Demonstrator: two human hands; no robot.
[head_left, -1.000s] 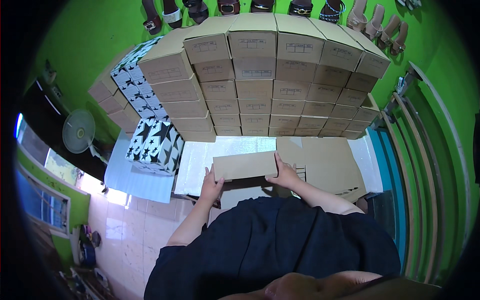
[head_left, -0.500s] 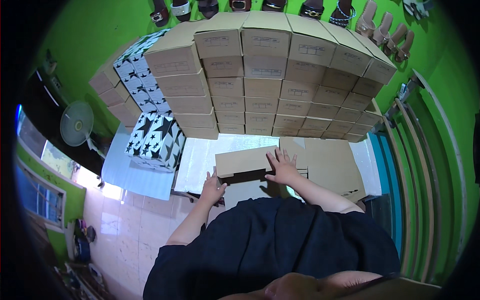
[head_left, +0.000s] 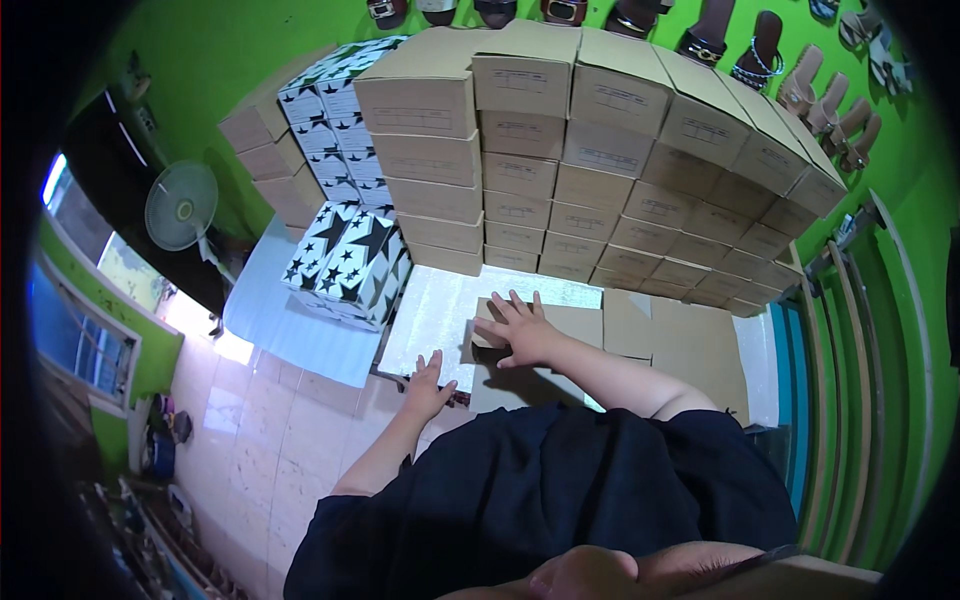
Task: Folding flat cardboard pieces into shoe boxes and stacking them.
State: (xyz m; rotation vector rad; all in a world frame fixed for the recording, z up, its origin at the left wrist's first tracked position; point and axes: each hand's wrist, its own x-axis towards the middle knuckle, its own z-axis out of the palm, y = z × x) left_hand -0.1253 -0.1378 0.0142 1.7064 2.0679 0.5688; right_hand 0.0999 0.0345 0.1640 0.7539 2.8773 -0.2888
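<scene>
Item: one plain brown cardboard box [head_left: 560, 325], shoe-box shape, lying flat on a pale shiny sheet [head_left: 440, 315] that covers the work surface just near of the wall of stock. The right hand [head_left: 520, 332] lies palm down on the lid, fingers spread and open, not clamped on anything; the flat press reads as a way of steadying the box or seating it on the surface. The left hand [head_left: 428, 385] rests at the near edge of the sheet, left of the box and apart from it, fingers loosely open and holding nothing, seemingly bracing the person's lean. Far side: stacked brown boxes [head_left: 600, 170], many rows high and several columns wide, ends facing the person, presumably so the end labels can be read. Left of these: star-patterned boxes [head_left: 350, 255], black on white, in a lower pile, with more of the same pattern higher up in the far-left column. Right of the box: flat cardboard sheets [head_left: 690, 345] lying on the surface. Far wall, bright green: a row of sandals [head_left: 760, 55] hung for display. Far left: a standing fan [head_left: 181, 205] beside a window. Near edge: the person's dark shirt [head_left: 560, 500].
</scene>
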